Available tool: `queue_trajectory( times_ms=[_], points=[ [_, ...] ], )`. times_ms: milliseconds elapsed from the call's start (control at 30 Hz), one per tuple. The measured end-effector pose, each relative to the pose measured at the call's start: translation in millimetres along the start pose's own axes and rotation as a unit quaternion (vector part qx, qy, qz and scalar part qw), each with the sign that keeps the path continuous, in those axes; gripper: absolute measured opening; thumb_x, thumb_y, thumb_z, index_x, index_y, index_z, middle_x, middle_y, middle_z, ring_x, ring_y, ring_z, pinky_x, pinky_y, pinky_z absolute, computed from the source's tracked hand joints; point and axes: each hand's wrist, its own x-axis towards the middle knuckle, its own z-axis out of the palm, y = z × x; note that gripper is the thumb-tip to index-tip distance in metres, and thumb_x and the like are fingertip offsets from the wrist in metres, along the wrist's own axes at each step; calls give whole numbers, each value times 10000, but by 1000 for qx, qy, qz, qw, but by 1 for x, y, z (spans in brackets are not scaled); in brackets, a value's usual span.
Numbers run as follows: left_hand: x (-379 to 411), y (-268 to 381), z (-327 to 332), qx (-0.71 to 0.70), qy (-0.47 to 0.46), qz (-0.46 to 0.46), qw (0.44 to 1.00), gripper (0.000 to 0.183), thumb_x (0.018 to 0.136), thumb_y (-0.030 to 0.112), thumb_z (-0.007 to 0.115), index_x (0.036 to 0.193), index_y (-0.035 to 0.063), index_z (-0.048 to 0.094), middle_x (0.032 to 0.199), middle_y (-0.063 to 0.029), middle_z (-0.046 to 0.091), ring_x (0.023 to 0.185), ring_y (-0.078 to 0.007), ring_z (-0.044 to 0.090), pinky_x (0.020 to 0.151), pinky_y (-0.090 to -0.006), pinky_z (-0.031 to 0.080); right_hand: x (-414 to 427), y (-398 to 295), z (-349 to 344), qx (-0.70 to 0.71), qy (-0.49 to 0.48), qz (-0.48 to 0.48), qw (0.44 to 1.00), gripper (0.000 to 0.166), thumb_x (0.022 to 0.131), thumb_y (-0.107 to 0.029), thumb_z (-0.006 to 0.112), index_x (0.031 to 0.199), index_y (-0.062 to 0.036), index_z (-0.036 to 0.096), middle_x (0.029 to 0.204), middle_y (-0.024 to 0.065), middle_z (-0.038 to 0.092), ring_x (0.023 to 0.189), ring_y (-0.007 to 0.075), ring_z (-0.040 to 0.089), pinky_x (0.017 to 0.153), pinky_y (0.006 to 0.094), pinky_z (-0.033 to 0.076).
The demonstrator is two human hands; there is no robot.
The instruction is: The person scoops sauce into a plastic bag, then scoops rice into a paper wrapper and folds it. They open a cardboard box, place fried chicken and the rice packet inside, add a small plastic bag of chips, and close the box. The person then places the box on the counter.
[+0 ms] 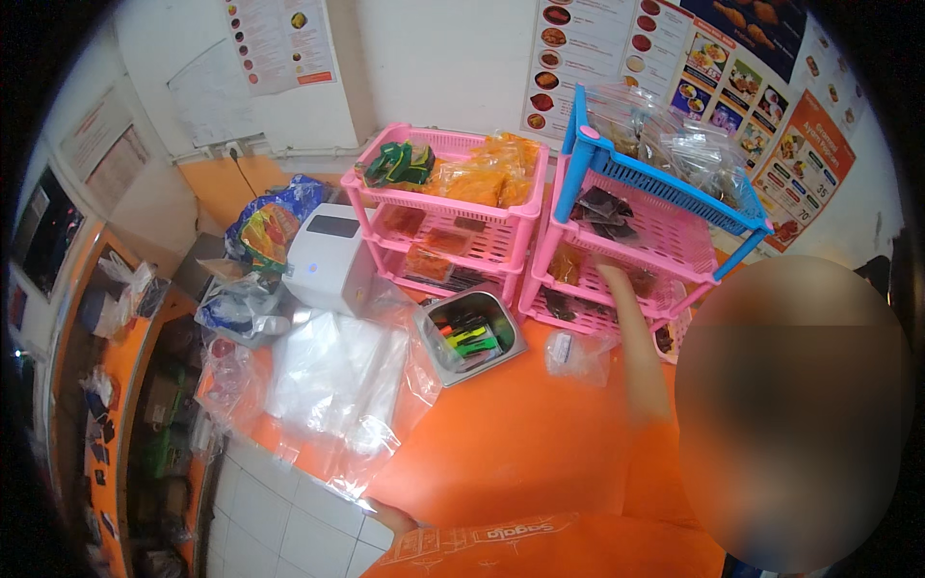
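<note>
My right hand (608,272) reaches into the middle level of the pink plastic rack (665,253) at right, among packets of brown food (567,264). Its fingers are mostly out of sight, so I cannot tell what they hold. Low in the view, my left hand (392,516) rests by the table's front edge, near the lower end of a stack of clear plastic bags (340,376). Only a small part of this hand shows beside my orange shirt, and its grip is unclear.
A steel tub (448,377) of highlighters stands mid-table beside a white printer-like device (325,260). A second pink rack (448,202) holds orange packets. A blue tray (672,180) tops the right rack. A person's blurred head (788,419) is close at right. Orange shelving (144,347) stands left.
</note>
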Motion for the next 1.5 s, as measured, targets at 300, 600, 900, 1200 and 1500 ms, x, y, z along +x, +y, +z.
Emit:
queue_trajectory(
  times_ms=[300,600,900,1200,1500],
  points=[
    [-17,21,19,22,101,-70,992,837,901,582,377,1403,-33,113,1351,-238,357,1158,-328,468,911,-430,445,-35,-49,-12,221,-86,-102,966,320,751,-290,667,961,-56,604,795,156,639,760,289,636,687,400,490],
    [-10,14,10,66,41,-61,995,880,894,608,353,1429,-5,16,1408,-251,268,1180,-362,460,940,-453,446,-25,-60,4,292,-56,-179,938,382,697,-117,696,1059,-47,598,882,157,657,843,309,639,754,406,503],
    [45,-32,-78,232,-173,-14,957,600,911,515,441,1388,240,200,1382,-121,349,1164,-294,482,862,-448,436,-249,-35,-77,408,59,-231,881,284,777,-69,623,1051,-45,552,1068,145,526,1040,307,519,872,379,443],
    [4,-55,-116,493,-459,32,738,413,914,347,518,1246,119,426,1303,-110,455,1057,-260,551,814,-389,468,-580,72,-159,498,-115,-1,859,289,864,-145,573,1124,-39,505,1091,129,481,970,257,547,839,368,451],
    [-273,-136,-98,455,-763,76,453,292,901,242,556,1116,45,544,1232,-146,518,1001,-236,563,799,-363,470,-728,215,-301,338,27,183,923,419,881,-258,576,1226,-44,470,1264,162,420,1123,311,493,916,396,421]
  ],
)
